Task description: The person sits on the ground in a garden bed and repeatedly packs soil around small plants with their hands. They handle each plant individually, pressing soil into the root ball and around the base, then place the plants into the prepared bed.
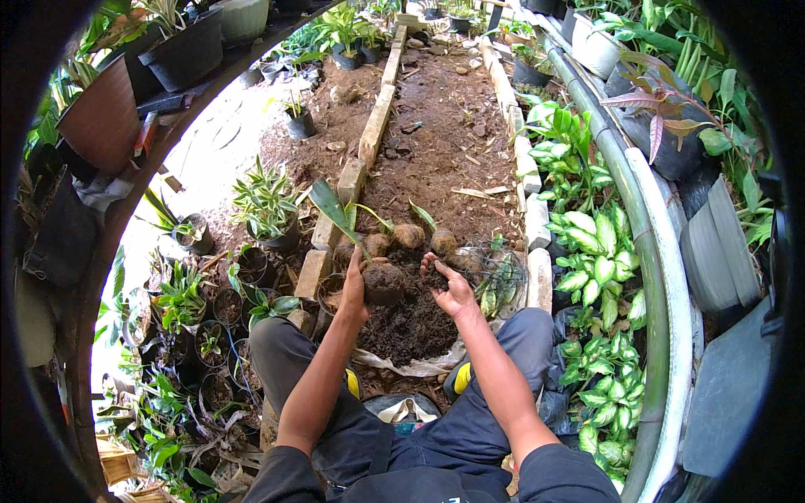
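Observation:
My left hand is closed on the side of a seedling's round, dark root ball. From its top rises one broad green leaf, leaning left. Facing it, palm up, my right hand has its fingers curled around some dark loose soil. Below both hands a heap of the same soil lies on a pale sheet between my knees. Just beyond the hands sit several brown root balls, some with a single leaf.
Pale blocks edge the bare earth path on the left, with more blocks on the right. Potted plants crowd the left side. Variegated leafy plants line the right, beside a curved bamboo pole.

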A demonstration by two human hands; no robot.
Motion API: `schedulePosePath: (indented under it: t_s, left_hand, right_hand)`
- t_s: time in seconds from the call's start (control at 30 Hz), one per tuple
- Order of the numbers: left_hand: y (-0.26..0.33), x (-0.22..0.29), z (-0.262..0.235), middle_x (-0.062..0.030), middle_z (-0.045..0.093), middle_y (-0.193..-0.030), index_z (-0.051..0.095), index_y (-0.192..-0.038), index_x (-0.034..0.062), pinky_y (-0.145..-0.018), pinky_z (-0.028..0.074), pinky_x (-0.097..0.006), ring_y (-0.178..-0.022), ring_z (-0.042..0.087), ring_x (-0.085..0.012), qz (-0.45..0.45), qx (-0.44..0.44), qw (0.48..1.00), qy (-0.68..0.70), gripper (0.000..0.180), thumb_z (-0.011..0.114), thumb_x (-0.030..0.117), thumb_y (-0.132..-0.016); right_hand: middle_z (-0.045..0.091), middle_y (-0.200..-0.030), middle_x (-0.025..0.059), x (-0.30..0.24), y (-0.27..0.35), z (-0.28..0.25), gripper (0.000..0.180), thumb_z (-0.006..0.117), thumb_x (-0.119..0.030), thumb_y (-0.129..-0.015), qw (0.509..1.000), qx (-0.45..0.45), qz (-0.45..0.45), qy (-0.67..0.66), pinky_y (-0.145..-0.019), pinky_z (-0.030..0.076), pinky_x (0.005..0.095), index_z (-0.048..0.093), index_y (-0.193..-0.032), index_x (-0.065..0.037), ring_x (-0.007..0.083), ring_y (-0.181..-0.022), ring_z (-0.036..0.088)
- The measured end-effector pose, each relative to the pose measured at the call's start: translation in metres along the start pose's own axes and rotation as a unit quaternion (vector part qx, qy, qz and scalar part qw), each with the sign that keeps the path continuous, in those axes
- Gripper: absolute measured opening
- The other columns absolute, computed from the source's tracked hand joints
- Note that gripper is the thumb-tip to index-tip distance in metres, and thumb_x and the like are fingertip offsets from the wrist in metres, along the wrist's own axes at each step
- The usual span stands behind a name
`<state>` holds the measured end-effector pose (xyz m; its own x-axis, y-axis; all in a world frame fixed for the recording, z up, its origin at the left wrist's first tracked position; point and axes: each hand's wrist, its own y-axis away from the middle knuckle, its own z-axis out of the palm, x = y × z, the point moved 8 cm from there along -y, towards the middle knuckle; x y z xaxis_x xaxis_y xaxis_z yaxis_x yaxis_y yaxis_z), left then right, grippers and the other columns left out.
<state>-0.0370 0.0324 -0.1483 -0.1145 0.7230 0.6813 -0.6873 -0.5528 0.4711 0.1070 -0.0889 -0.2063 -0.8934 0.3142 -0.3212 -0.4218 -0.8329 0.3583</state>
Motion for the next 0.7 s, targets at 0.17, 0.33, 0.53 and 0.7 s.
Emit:
schedulePosePath:
  t_s: [0.17,0.33,0.53,0.7]
  left_hand:
    - [0.001,-0.001,0.0,-0.0107,0.072,-0.092,0.066,-0.106,0.0041,-0.076,0.06,-0.039,-0.082,0.071,-0.0224,-0.007,-0.002,1.0,0.006,0.066,0.044,0.066,-0.096]
    - [0.0,-0.002,-0.001,-0.0112,0.072,-0.091,0.065,-0.107,0.0017,-0.073,0.06,-0.038,-0.08,0.072,-0.0211,-0.005,0.015,1.0,0.005,0.068,0.045,0.066,-0.095]
    - [-0.003,-0.006,-0.002,-0.0111,0.072,-0.091,0.066,-0.106,0.002,-0.073,0.06,-0.037,-0.08,0.072,-0.0216,-0.01,0.009,1.0,0.013,0.067,0.045,0.065,-0.096]
    - [-0.007,-0.009,0.0,-0.0109,0.072,-0.091,0.066,-0.106,0.0046,-0.075,0.06,-0.04,-0.081,0.072,-0.0232,-0.008,0.001,1.0,0.014,0.065,0.043,0.064,-0.097]
  right_hand:
    - [0.067,-0.111,0.0113,0.0,-0.002,-0.011,0.025,0.056,-0.011,-0.1,0.999,0.027,-0.004,-0.022,-0.094,0.058,0.0353,0.062,-0.121,0.002,0.0233,-0.103,0.066]
    - [0.067,-0.11,0.0121,0.002,-0.002,-0.008,0.025,0.055,-0.011,-0.101,0.999,0.021,-0.007,-0.037,-0.094,0.058,0.0357,0.061,-0.121,0.003,0.0232,-0.101,0.066]
    - [0.067,-0.11,0.015,0.0,0.002,0.002,0.024,0.056,-0.015,-0.1,0.999,0.033,-0.004,-0.014,-0.095,0.057,0.0376,0.063,-0.112,0.005,0.0259,-0.102,0.067]
    - [0.068,-0.107,0.0158,0.002,0.001,0.003,0.026,0.056,-0.017,-0.099,0.995,0.036,0.017,-0.086,-0.097,0.057,0.0392,0.064,-0.106,0.006,0.0271,-0.102,0.067]
